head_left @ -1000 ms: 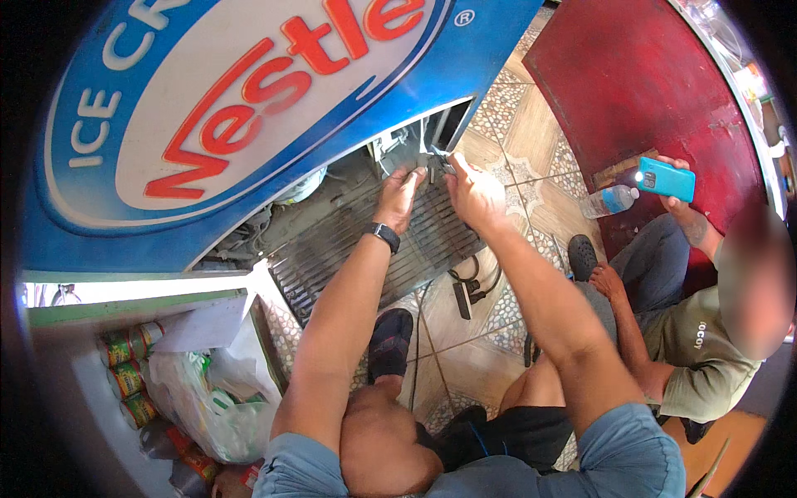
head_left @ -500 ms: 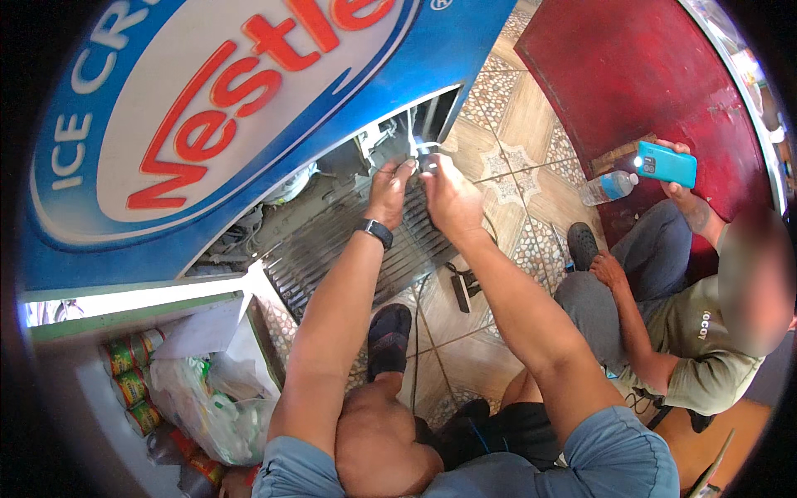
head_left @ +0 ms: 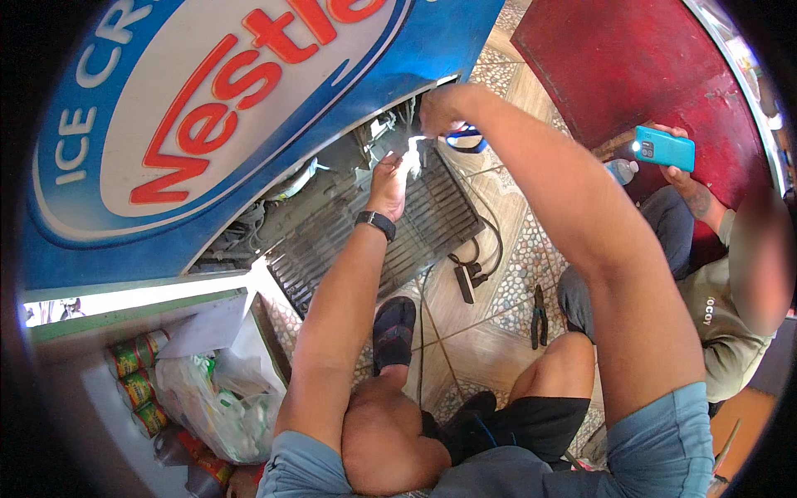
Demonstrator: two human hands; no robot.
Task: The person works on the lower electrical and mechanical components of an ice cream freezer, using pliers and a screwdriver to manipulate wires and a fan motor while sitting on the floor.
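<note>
At the open base of a blue chest freezer point(head_left: 315, 124), both of my hands are raised side by side. My left hand point(head_left: 390, 184), with a black watch on its wrist, is closed around a white wire point(head_left: 413, 146), washed out by bright light. Farther up and to the right, my right hand point(head_left: 446, 109) is bent over the opening with its fingers partly hidden. A blue-and-black tool with a loop-shaped handle point(head_left: 467, 140) sticks out below it and seems to be in its grip. Beneath my hands lies a dark slatted grille panel point(head_left: 374, 257).
A person at right crouches with a teal phone point(head_left: 665, 149), its light on, beside a plastic bottle point(head_left: 622, 171) and red panel point(head_left: 639, 75). Pliers point(head_left: 539, 317) and a black plug with cable point(head_left: 465, 282) lie on the tiles. A bin with cans and plastic bags point(head_left: 220, 407) stands at left.
My right hand has moved up and away from the left, and the blue looped tool now shows. My left hand stays near its place. Pliers on the floor have come into view.
</note>
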